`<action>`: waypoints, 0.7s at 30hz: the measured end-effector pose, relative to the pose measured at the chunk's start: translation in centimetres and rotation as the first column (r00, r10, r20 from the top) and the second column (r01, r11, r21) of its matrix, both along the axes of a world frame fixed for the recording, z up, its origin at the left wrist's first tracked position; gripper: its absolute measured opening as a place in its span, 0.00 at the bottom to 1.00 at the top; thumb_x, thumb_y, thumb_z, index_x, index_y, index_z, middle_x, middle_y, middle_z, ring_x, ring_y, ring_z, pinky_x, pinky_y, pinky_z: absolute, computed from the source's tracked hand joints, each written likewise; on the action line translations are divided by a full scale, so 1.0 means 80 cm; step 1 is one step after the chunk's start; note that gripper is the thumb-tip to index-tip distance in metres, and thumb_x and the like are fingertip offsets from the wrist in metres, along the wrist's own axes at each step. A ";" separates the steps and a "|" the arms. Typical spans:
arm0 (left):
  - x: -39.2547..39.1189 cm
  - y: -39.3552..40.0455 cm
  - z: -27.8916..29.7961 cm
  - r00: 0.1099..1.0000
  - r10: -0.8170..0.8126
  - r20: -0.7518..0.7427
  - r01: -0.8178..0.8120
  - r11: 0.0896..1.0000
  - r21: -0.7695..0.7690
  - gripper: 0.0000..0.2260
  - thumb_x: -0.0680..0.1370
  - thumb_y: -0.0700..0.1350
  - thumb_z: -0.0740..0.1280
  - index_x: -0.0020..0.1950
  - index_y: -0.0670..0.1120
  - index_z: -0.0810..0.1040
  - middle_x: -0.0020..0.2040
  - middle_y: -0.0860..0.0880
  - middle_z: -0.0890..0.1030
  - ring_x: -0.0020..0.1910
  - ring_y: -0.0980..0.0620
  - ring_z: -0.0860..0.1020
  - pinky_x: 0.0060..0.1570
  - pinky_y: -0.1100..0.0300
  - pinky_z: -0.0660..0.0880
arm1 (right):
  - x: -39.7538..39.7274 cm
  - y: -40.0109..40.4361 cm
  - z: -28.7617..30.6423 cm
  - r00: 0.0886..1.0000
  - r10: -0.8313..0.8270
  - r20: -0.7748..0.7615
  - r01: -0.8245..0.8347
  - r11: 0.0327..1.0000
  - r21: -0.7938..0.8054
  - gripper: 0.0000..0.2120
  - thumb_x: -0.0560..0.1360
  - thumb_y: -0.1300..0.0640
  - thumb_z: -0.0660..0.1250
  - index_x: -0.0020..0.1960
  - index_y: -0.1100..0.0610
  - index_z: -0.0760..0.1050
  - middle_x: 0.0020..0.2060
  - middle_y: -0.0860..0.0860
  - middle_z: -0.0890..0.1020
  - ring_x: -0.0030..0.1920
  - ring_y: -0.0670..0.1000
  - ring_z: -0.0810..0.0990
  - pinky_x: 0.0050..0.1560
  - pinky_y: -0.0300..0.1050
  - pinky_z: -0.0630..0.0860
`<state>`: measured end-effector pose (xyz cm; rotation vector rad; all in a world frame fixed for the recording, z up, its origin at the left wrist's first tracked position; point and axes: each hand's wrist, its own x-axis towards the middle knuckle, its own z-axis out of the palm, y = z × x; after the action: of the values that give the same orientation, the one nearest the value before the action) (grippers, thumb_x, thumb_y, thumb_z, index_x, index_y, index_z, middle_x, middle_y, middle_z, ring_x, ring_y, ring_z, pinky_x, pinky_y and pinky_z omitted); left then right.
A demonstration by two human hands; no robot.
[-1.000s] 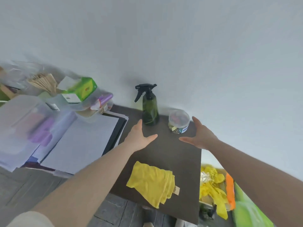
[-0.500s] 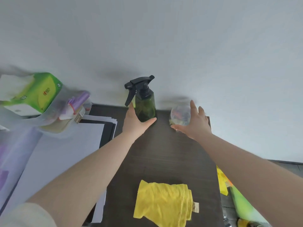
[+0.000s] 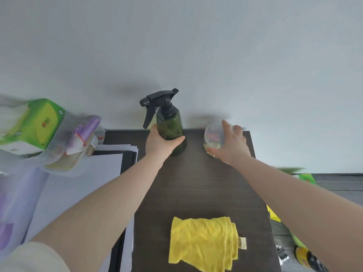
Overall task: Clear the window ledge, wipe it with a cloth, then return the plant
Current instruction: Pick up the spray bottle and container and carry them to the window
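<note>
To clear the dark ledge (image 3: 196, 185), the left hand (image 3: 160, 143) curls its fingers round the green spray bottle (image 3: 170, 126) by the wall while the right hand (image 3: 228, 147) cups the clear jar (image 3: 213, 137), leaving the yellow cloth (image 3: 203, 243) lying ready at the near end.

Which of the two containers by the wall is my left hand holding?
The green spray bottle with the black trigger; your left hand grips it. Your right hand holds the clear round jar.

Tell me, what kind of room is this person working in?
Probably a home or small office corner, though little of the room shows. A dark wooden surface against a plain white wall holds a spray bottle and yellow cloth, beside stacked papers and a tissue pack.
</note>
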<state>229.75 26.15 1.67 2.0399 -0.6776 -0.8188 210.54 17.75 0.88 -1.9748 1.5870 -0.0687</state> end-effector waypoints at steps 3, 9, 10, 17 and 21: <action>-0.011 0.006 0.014 1.000 -0.012 0.012 0.012 1.000 0.007 0.29 0.66 0.50 0.79 0.63 0.50 0.70 0.51 0.56 0.76 0.49 0.55 0.75 0.47 0.62 0.70 | -0.025 0.002 0.013 1.000 -0.009 0.001 0.009 1.000 0.020 0.49 0.66 0.42 0.74 0.77 0.43 0.47 0.73 0.53 0.55 0.71 0.60 0.62 0.58 0.54 0.72; -0.062 0.000 0.061 0.991 -0.120 0.066 0.119 0.993 0.021 0.30 0.65 0.52 0.79 0.62 0.51 0.70 0.54 0.55 0.77 0.52 0.52 0.75 0.51 0.58 0.72 | -0.102 0.002 0.057 0.997 -0.071 0.031 0.071 0.997 0.015 0.49 0.65 0.42 0.74 0.77 0.43 0.49 0.72 0.52 0.57 0.70 0.59 0.63 0.60 0.54 0.72; -0.076 -0.003 0.071 0.987 -0.143 0.075 0.142 0.990 0.016 0.30 0.64 0.52 0.79 0.61 0.51 0.70 0.54 0.55 0.77 0.52 0.52 0.75 0.51 0.58 0.72 | -0.118 0.003 0.065 0.996 -0.082 0.041 0.081 0.997 0.012 0.48 0.65 0.42 0.74 0.77 0.43 0.49 0.72 0.53 0.57 0.69 0.59 0.63 0.60 0.54 0.71; -0.215 -0.020 0.136 0.936 -0.319 0.148 0.324 0.946 -0.011 0.30 0.65 0.51 0.80 0.62 0.50 0.71 0.53 0.55 0.77 0.53 0.52 0.76 0.52 0.57 0.75 | -0.265 0.016 0.113 0.982 -0.168 0.090 0.169 0.986 -0.003 0.49 0.65 0.44 0.75 0.77 0.44 0.50 0.72 0.53 0.58 0.70 0.59 0.63 0.62 0.55 0.71; -0.326 -0.024 0.164 0.902 -0.385 0.195 0.397 0.917 -0.025 0.30 0.64 0.51 0.80 0.61 0.50 0.71 0.52 0.55 0.78 0.53 0.51 0.77 0.55 0.54 0.77 | -0.376 0.030 0.134 0.970 -0.218 0.108 0.223 0.975 -0.027 0.48 0.64 0.42 0.75 0.76 0.44 0.51 0.73 0.53 0.58 0.70 0.60 0.64 0.63 0.55 0.72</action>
<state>203.66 24.27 14.82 1.9642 -1.2354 -0.8206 180.43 20.17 11.62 -1.7848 1.7413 -0.2893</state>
